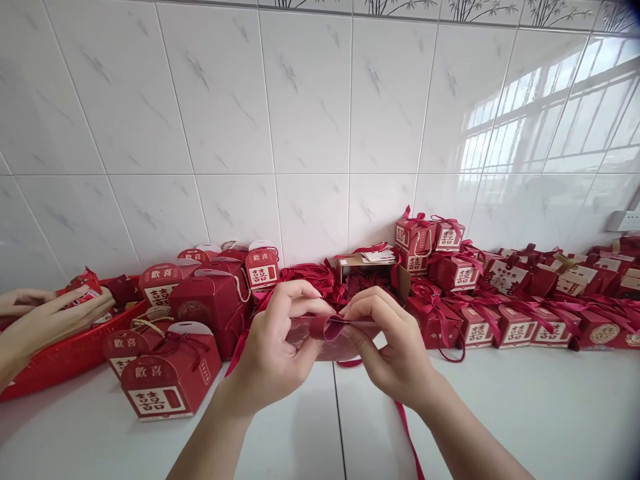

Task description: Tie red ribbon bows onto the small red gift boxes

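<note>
Near the middle of the view, my left hand (283,343) and my right hand (393,343) face each other with fingertips almost touching. Both pinch a dark red ribbon (327,328), which forms a loop between them. Behind the fingers is a red box (345,350), mostly hidden by the hands. A long ribbon tail (410,440) hangs below my right hand toward the front edge of the view. Behind the hands lies a heap of red ribbons (313,277).
Red gift boxes (155,393) stand at the left, beside a red basket (65,363) where another person's hands hold a red packet (87,287). Ribboned boxes (475,323) line the right, against a tiled wall (310,133). An open carton (403,283) stands behind.
</note>
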`<state>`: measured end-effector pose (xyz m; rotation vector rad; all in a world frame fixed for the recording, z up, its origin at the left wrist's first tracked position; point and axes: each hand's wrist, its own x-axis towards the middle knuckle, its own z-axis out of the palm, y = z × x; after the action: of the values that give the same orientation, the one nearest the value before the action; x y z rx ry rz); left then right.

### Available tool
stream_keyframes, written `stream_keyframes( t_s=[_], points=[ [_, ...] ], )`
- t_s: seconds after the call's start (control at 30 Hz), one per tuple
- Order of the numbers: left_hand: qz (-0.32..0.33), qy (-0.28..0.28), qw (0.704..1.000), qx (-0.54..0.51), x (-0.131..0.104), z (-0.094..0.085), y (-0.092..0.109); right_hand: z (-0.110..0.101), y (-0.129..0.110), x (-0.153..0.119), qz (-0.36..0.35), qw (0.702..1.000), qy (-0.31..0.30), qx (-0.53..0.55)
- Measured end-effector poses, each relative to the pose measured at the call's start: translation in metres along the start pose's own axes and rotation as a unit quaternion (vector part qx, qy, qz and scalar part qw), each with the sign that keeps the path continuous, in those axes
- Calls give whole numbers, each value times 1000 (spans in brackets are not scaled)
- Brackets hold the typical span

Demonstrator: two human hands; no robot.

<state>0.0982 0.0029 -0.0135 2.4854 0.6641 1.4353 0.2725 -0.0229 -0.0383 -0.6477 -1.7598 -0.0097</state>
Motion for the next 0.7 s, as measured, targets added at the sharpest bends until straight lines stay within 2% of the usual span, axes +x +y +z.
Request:
stream_keyframes(
  t_s=[0.13, 0.2, 0.27, 0.33, 0.43, 0.53, 0.6, 0.67, 0.7],
  points=[
    [-59, 16, 998, -20, 2, 4, 1, 5, 2, 1, 1, 999, 37, -12],
    [-72, 22, 997, -14, 3, 4, 0, 3, 3, 3, 23, 999, 36, -17],
    [-72, 28, 997, 8, 4, 2, -2, -2, 4, 6, 60, 997, 3, -51],
    [-70, 39, 997, 22, 4, 1, -4, -9, 5, 9, 97, 989, -54, -94],
    [-70, 40, 996, 27, 6, 2, -6, -23, 7, 17, 138, 976, -134, -102],
    [-50, 57, 996, 41, 9, 3, -9, -46, 18, 34, 197, 960, -150, -134],
    [-40, 107, 992, 43, 12, 1, -12, -72, 33, 49, 256, 934, -138, -209],
    [-51, 165, 984, 37, 15, -5, -13, -105, 53, 62, 301, 899, -91, -304],
    [-64, 188, 980, 33, 17, -9, -14, -123, 63, 68, 335, 872, -43, -354]
  ],
)
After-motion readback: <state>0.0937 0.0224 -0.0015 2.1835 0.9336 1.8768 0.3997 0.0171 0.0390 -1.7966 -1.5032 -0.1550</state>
